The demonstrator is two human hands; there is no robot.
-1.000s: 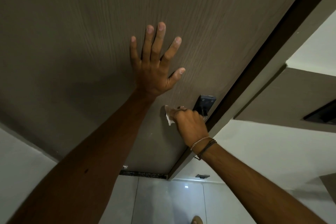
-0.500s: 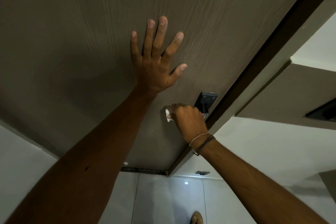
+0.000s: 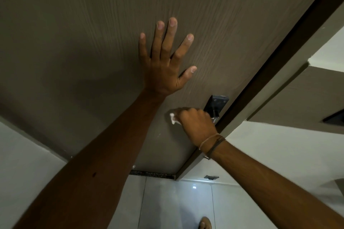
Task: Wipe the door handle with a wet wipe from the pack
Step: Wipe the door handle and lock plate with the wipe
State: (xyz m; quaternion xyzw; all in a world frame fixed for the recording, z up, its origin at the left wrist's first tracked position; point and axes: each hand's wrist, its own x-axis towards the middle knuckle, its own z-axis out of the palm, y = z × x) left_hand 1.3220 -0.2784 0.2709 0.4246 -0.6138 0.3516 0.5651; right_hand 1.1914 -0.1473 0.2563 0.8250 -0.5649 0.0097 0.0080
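A brown wood-grain door point(image 3: 93, 42) fills most of the view. My left hand point(image 3: 165, 65) lies flat against it, fingers spread, holding nothing. Lower right of it, my right hand point(image 3: 197, 124) is closed around the door handle with a white wet wipe point(image 3: 172, 118) in it; a corner of the wipe sticks out at the left of the fist. The dark metal handle plate point(image 3: 216, 105) shows just above the fist, and a shiny bit of the handle point(image 3: 215, 120) peeks out at its right. Most of the lever is hidden by my hand. The pack is not in view.
The dark door frame point(image 3: 279, 57) runs diagonally along the door's right edge, with a pale wall point(image 3: 279, 154) beyond it. Glossy white floor tiles point(image 3: 176, 201) lie below, past a dark threshold strip point(image 3: 152, 174). A toe point(image 3: 204, 223) shows at the bottom edge.
My right hand with the wipe has slid a little along the handle, and less of the wipe shows. My left hand stays pressed flat on the door.
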